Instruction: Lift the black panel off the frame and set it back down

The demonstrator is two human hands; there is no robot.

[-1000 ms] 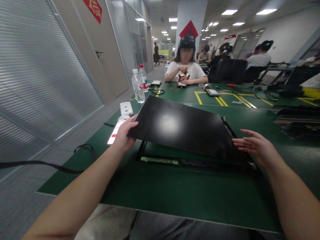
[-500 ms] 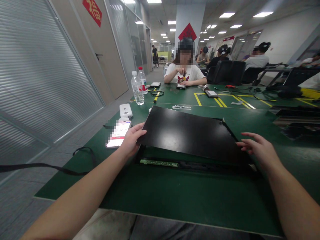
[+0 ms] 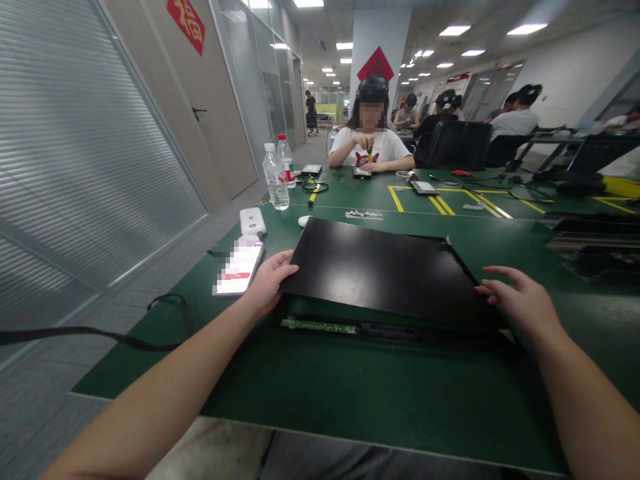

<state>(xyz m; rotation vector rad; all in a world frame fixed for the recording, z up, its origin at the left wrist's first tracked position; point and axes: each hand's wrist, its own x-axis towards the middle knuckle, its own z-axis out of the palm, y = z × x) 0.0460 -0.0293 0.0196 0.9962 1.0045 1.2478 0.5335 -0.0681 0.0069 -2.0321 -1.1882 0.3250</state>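
A glossy black screen panel lies at a slant over a thin black frame on the table, its left side raised. Along the frame's near edge shows a green circuit strip. My left hand grips the panel's left edge, thumb on top and fingers underneath. At the right edge of panel and frame is my right hand, its fingers stretched out and apart. The fingertips reach that edge; whether they press on the panel or the frame I cannot tell.
Left of the panel lie a lit phone and a white device. Two water bottles stand behind. Dark panels are stacked at the right. Across the green table, a person works with a tool.
The panel's left side has come down slightly and shifted a little right, my left hand moving with it. My right hand has barely moved.
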